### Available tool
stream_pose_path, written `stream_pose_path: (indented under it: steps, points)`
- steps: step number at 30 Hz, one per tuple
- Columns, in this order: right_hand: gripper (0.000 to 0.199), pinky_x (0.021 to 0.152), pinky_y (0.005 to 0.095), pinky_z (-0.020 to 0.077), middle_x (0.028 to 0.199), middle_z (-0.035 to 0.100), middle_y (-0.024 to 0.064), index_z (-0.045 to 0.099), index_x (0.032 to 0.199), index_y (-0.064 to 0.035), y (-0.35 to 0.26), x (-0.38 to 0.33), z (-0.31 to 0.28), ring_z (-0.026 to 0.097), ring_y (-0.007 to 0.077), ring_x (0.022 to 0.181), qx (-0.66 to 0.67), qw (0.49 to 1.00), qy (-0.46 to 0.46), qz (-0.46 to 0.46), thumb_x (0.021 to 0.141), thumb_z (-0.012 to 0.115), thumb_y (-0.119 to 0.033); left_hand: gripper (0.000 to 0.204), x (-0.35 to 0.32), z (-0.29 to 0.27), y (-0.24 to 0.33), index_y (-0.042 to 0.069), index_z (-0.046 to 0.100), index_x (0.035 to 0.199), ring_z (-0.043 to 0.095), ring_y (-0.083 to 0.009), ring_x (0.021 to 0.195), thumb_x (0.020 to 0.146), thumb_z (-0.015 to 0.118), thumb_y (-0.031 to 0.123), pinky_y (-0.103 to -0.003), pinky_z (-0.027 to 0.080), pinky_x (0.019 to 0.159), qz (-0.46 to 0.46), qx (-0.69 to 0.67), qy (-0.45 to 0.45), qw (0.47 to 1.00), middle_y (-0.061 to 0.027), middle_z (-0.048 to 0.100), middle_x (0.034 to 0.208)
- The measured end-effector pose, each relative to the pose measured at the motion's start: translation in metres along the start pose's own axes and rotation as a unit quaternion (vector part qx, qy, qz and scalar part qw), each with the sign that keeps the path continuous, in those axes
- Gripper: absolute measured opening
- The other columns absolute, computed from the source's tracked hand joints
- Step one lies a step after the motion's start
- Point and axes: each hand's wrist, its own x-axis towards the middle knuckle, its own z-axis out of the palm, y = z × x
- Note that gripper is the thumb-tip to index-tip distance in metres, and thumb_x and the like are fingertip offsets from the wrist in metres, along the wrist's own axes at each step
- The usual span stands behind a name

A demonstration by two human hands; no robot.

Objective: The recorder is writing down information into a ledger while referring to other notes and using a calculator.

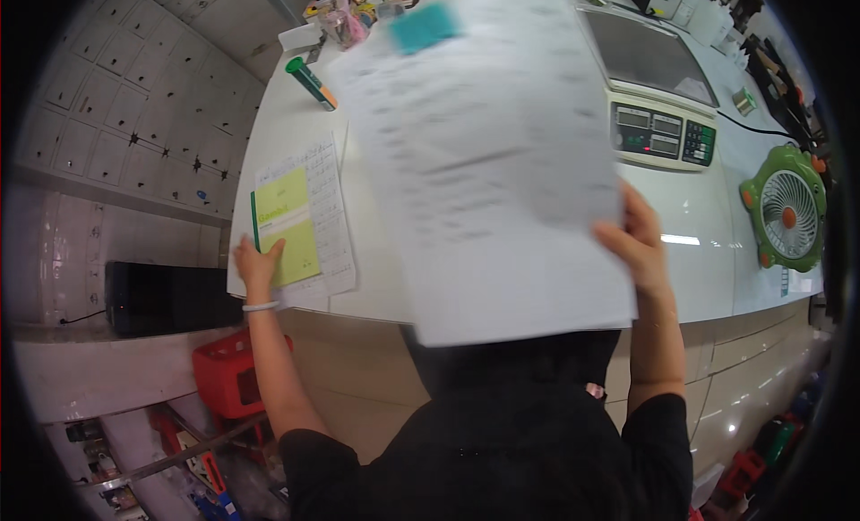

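My right hand grips the right edge of a large white sheet of paper, thumb on its face. The sheet is raised over the table, blurred by motion, with dark lines of print. A teal patch shows at its upper left; what it is I cannot make out. On the left of the table lies a yellow-green notebook with a dark green spine, on top of handwritten paper sheets. My left hand rests at the notebook's lower left edge, thumb and fingers apart.
A green tube-shaped container lies beyond the notebook. A weighing scale stands right of the sheet, with a green fan and a wire spool nearby. The white table ends just before me; a red stool stands lower left.
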Motion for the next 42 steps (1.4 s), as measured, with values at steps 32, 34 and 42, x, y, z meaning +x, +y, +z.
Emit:
stream_pose_path:
  steps: [32, 34, 42]
  points:
    - [0.061, 0.078, 0.032, 0.0476, 0.101, 0.058, 0.011, 0.044, 0.132, -0.0033, 0.04, -0.141, -0.18, 0.058, 0.021, 0.089, -0.581, 0.778, 0.203, 0.122, 0.074, 0.061, 0.003, 0.025, -0.152, -0.02, 0.347, 0.006, 0.053, 0.102, 0.057, -0.0272, 0.07, 0.079, 0.058, 0.01, -0.041, 0.042, 0.063, 0.403, -0.12, -0.07, 0.905, -0.0094, 0.055, 0.074]
    - [0.057, 0.084, 0.0341, 0.0443, 0.1, 0.058, 0.0116, 0.049, 0.129, -0.0053, 0.03, -0.135, -0.154, 0.055, 0.0232, 0.092, -0.608, 0.746, 0.272, 0.008, 0.073, 0.061, 0.003, 0.024, -0.151, -0.034, 0.343, 0.005, 0.052, 0.104, 0.059, -0.0282, 0.066, 0.08, 0.057, 0.01, -0.041, 0.044, 0.059, 0.393, -0.178, -0.043, 0.901, -0.011, 0.057, 0.072]
    - [0.042, 0.061, 0.0359, 0.0456, 0.081, 0.058, 0.0076, 0.059, 0.11, -0.0108, 0.036, -0.1, -0.038, 0.057, 0.0263, 0.074, -0.496, 0.853, -0.069, -0.145, 0.07, 0.07, -0.007, 0.026, -0.241, -0.108, 0.351, 0.004, 0.045, 0.11, 0.062, -0.0298, 0.07, 0.086, 0.056, 0.007, -0.035, 0.048, 0.062, 0.418, -0.499, -0.396, 0.648, -0.0142, 0.061, 0.082]
